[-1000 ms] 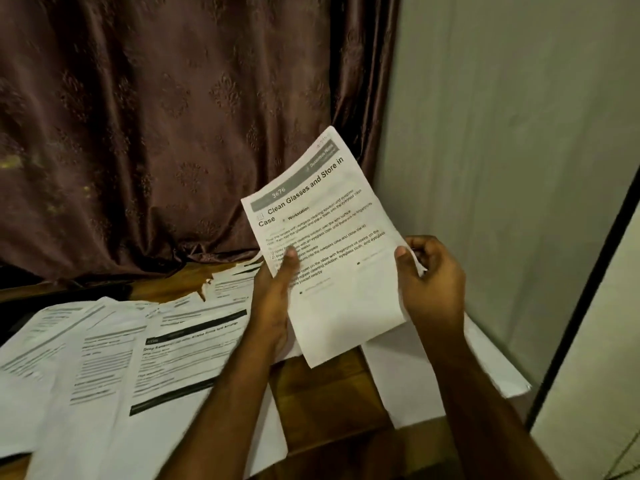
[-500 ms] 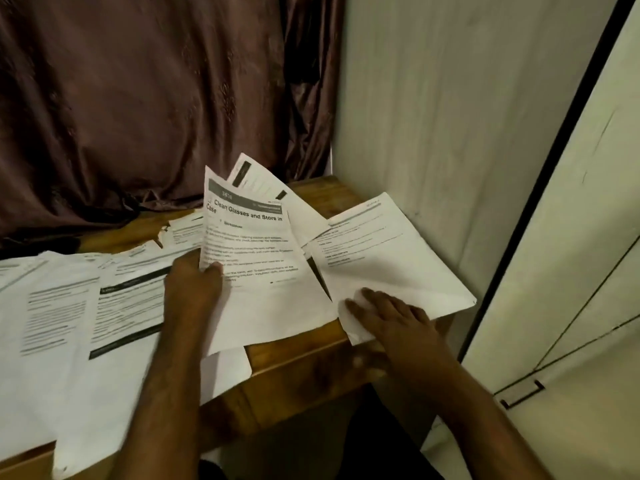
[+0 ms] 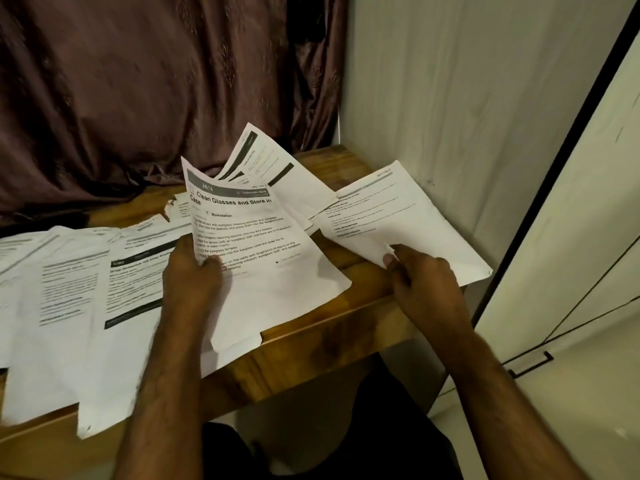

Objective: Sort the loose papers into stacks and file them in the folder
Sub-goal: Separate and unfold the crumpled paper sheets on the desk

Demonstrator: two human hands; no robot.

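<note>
Wooden table [image 3: 313, 344] is seen from above, its right end close to a pale wall [image 3: 450, 98]; a dark brownish-purple curtain [image 3: 138, 81] hangs behind it.

Left hand [image 3: 192, 275]: clasped on the left edge of a printed sheet headed "Clean Glasses and Store in Case" [image 3: 263, 271], thumb on the printed face, the other fingers hidden behind the paper. The sheet is held tilted, top edge raised toward the curtain; whether its lower edge touches the table cannot be told. Several further sheets [image 3: 263, 161] are fanned out behind it, apparently in the same grip; their lower parts are hidden.

Right hand [image 3: 424, 282]: fingers curled, the near left corner of a separate sheet [image 3: 408, 220] pinched and slightly lifted between thumb and fingertips. This sheet lies at the right end of the table, beside the wall, its near right corner overhanging the table edge.

Loose papers [image 3: 86, 289]: spread overlapping across the left part of the table, printed face up, several overhanging the near edge. Print is blurred there and not legible.

No folder is visible in the head view.

A white cabinet door [image 3: 571, 271] with dark edge trim and a thin dark handle is noted at the right.
</note>
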